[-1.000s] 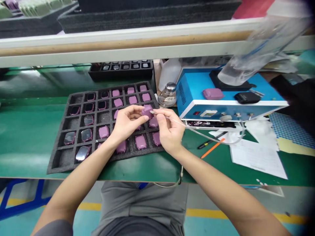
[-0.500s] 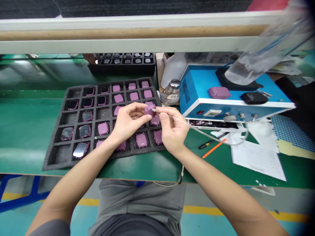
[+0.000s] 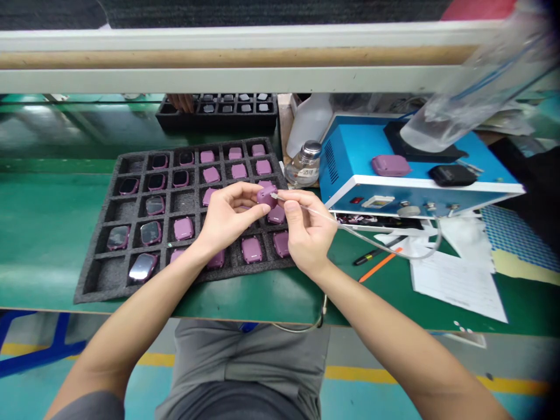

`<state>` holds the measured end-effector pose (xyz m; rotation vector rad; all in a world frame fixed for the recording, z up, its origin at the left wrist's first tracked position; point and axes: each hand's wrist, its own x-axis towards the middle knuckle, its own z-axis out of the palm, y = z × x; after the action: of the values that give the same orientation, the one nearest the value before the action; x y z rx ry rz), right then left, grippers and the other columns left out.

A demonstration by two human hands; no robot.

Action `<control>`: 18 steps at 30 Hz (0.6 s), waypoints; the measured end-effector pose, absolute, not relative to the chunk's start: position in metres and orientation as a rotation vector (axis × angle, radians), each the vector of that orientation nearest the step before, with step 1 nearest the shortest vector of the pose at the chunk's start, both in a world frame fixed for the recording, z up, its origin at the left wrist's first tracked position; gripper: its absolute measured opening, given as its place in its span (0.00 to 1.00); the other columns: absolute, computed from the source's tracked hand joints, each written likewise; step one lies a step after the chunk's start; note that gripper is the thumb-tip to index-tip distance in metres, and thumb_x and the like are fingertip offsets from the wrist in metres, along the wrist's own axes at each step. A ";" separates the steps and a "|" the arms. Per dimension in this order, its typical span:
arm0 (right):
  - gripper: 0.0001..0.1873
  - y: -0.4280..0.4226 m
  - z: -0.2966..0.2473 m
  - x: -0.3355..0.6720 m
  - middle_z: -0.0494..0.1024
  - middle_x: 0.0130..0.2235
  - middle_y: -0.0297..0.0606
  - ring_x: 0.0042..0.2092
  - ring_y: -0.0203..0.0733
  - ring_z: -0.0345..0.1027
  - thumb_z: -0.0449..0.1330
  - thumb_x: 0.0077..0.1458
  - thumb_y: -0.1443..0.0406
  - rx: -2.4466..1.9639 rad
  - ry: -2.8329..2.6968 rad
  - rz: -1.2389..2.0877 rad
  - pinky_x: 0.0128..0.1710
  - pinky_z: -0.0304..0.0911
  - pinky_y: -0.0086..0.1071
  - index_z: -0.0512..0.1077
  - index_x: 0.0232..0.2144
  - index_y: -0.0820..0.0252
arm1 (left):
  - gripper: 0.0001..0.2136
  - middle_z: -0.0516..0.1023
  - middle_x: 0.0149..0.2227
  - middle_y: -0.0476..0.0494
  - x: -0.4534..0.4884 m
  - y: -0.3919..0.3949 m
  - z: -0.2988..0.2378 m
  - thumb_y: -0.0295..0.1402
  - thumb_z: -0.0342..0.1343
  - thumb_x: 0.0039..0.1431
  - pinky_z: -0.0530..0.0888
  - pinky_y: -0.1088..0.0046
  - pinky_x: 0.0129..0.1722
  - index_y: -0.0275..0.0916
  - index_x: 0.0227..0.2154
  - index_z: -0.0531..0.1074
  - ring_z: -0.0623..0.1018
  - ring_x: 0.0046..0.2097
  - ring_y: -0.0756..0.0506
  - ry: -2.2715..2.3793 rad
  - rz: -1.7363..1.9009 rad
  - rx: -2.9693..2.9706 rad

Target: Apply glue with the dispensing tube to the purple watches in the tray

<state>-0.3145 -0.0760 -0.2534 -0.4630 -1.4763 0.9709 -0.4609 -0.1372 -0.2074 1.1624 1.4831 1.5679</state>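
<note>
The left hand is pinching a small purple watch case between thumb and fingers, holding it above the right end of the black foam tray; its orientation is too small to tell. The right hand is gripping a thin nozzle whose tip is touching the case, its long axis running left to right, with a clear tube trailing rightward toward the blue box. The tray's compartments are holding more purple cases and dark-screened units, some pockets bare, on the green bench.
</note>
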 end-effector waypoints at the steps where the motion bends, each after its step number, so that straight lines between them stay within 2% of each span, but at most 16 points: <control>1: 0.08 -0.076 -0.254 -0.315 0.81 0.44 0.41 0.47 0.43 0.78 0.61 0.68 0.62 -0.459 -1.473 0.971 0.50 0.77 0.40 0.80 0.43 0.57 | 0.17 0.84 0.36 0.44 -0.461 -0.137 -0.207 0.32 0.74 0.46 0.79 0.77 0.36 0.33 0.40 0.80 0.82 0.36 0.49 1.483 1.572 1.162; 18: 0.08 -0.073 -0.248 -0.319 0.82 0.44 0.41 0.48 0.42 0.77 0.60 0.69 0.61 -0.461 -1.487 0.925 0.49 0.76 0.38 0.78 0.41 0.57 | 0.19 0.84 0.36 0.43 -0.463 -0.136 -0.206 0.34 0.76 0.45 0.80 0.77 0.37 0.34 0.40 0.81 0.83 0.36 0.48 1.531 1.578 1.211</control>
<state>-0.3188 -0.0725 -0.2482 -0.4610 -1.4865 0.9252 -0.4634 -0.1361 -0.2062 1.2107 1.5310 1.5783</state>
